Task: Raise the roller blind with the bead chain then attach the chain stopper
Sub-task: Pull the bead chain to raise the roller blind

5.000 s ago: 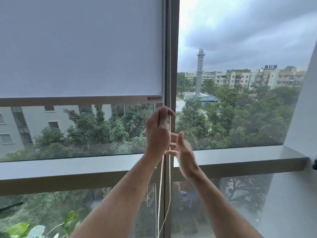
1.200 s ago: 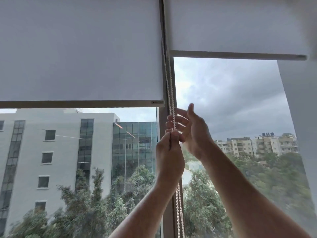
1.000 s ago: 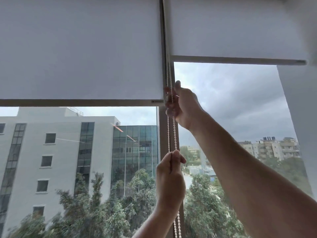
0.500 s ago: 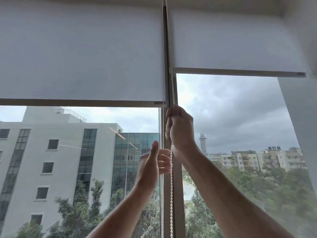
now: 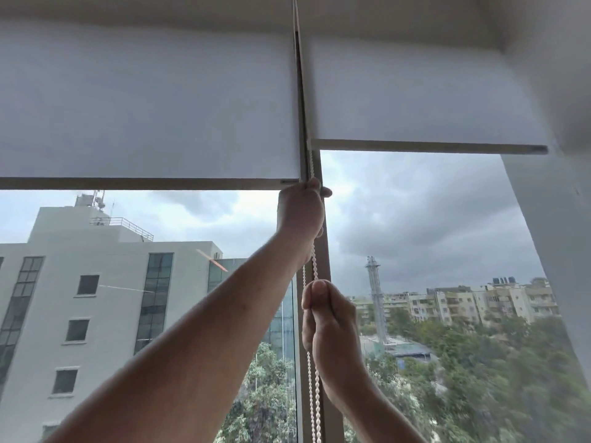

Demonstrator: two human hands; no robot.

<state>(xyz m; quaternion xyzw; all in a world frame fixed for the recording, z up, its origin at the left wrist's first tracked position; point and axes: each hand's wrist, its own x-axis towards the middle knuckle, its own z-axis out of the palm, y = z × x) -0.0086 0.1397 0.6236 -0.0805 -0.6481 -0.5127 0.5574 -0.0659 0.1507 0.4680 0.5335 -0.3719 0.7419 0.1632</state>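
Head view: left hand [image 5: 300, 212] grips the chain [image 5: 315, 270] high, beside the mullion [image 5: 323, 251]; right hand [image 5: 329, 327] pinches it below. Right blind [image 5: 415, 91] sits well up, hem above the left hand. Raising looks partly done. Stopper not visible, unattached.

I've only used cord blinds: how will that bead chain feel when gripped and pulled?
Probably floppy: the bead chain hangs limp below the right hand and looks straight only between it and the left hand. Likely light, being thin. Its beads should resist slipping; both hands' fingers curl round it.
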